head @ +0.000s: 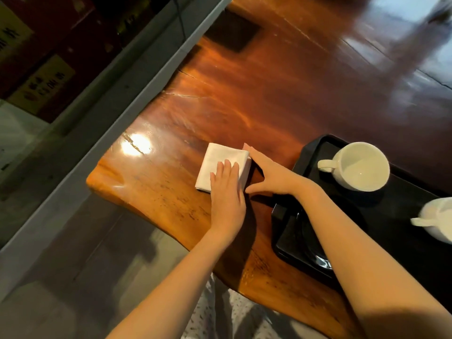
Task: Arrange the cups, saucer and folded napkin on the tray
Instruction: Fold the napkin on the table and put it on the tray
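Note:
A white folded napkin (220,160) lies flat on the glossy wooden table (244,99), left of a black tray (313,152). My left hand (227,194) rests palm down on the napkin's near corner, fingers together. My right hand (271,174) is spread against the napkin's right edge, forefinger along that edge and thumb on the table. On the tray stands a white cup (359,167), handle pointing left. A second white cup (437,218) is cut off by the right border. A dark saucer (315,245) lies in the tray's near corner, partly under my right forearm.
The table's rounded near-left edge (117,192) drops to a grey floor. A dark square inset (232,33) sits in the tabletop at the far left. Boxes (44,81) stand on the floor beyond a grey ledge.

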Demonstrator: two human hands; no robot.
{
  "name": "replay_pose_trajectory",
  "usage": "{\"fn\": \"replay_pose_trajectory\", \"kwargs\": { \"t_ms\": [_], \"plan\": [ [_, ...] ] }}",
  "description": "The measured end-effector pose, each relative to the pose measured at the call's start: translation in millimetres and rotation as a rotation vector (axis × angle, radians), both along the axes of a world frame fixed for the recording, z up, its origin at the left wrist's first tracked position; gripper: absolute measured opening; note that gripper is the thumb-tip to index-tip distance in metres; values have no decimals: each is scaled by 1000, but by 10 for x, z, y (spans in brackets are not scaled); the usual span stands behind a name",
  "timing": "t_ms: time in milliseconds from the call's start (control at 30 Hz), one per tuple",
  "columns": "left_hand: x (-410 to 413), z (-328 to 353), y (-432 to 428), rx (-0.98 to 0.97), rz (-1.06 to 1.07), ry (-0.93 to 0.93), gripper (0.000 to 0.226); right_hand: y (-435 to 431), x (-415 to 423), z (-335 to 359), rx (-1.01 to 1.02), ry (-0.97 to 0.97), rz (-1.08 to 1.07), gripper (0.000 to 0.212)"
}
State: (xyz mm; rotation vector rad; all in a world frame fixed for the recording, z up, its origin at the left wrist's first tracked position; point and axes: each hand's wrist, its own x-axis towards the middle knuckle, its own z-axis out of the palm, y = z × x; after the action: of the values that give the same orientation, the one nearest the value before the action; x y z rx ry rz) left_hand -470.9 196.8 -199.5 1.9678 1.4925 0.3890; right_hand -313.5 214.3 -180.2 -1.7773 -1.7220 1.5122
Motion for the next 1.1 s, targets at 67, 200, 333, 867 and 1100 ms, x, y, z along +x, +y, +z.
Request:
{"fn": "replay_pose_trajectory", "kwargs": {
  "t_ms": [67,200,333,867,1100],
  "plan": [
    [0,-61,-22,33,-46,70,47,9,41,16,-3,20,-6,97],
    [5,-132,-99,113,-105,185,47,49,67,14,128,-125,3,55],
    [-26,-213,-141,178,-141,250,52,103,-43,-20,284,-251,-90,34],
    [-154,-274,19,120,124,435,58,164,-566,-219,432,-395,-366,34],
    [-163,-293,17,121,88,508,59,294,-505,-365,493,-803,300,54]
  ]
}}
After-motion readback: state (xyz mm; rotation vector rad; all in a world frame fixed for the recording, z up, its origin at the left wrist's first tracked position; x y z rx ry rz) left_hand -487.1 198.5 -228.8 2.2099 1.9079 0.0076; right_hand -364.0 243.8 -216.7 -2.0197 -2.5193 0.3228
